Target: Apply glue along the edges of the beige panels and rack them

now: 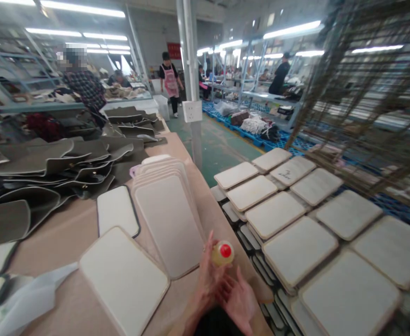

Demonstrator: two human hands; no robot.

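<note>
At the near corner of the paper-covered bench, the person is holding a small bottle upright with its red cap uppermost, likely so that the yellowish contents are staying clear of the cap. The left hand is wrapping closed around the bottle's lower body, with fingers rising along its left side. The right hand is lying against it from below, palm partly showing, and it cannot be told whether this hand is gripping anything or only steadying. Just beside the hands, a white panel is lying flat and a stack of beige panels is sitting fanned, each one within reach. Dark grey pieces are lying heaped further back. Off the bench to the right, low trays of panels are lying spread in single rows, apparently to keep the faces apart. Other workers are standing well away.
</note>
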